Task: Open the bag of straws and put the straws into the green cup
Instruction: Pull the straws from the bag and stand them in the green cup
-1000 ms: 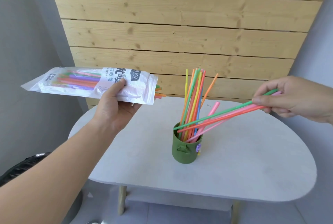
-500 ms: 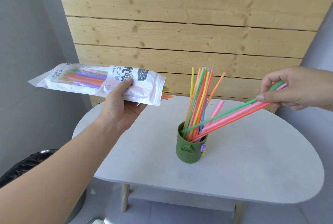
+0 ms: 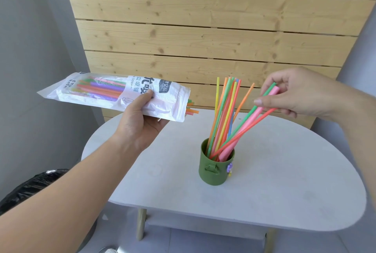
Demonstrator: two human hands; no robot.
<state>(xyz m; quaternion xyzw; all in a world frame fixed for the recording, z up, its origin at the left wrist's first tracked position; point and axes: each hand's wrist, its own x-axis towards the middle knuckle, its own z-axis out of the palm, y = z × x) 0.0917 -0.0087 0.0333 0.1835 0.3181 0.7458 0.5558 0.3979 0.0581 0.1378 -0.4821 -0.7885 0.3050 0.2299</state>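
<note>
On my screen the right hand (image 3: 301, 94) was half closed; its thumb and curled fingers were pinching the upper ends of a few held straws (image 3: 248, 122), one green, one thick pink and one red-orange, as far as I could count. The lower ends of these were already inside the green cup (image 3: 215, 169); their long axis went from the cup mouth up and to the right, leaning strongly toward the hand. The rest of the fingers were loosely bent and I saw nothing else in them.

The left hand (image 3: 138, 122) gripped the bag (image 3: 114, 96) from below; the thumb was pressed on the printed top face and the other fingers were hidden under the plastic, so I could not tell how they lay. The bag was in the air, over the left edge of the tabletop (image 3: 284, 181) and apart from the cup. Its long axis was nearly level, a little lower at the right; the open mouth pointed right, toward the cup, and some straw ends (image 3: 192, 110) came out of it.

The cup stood upright near the middle of the tabletop. The standing straws (image 3: 223, 114) in it were almost vertical, a little spread at the top. Behind was a wooden wall (image 3: 203, 29); a black bin bag (image 3: 30, 187) showed at the lower left.
</note>
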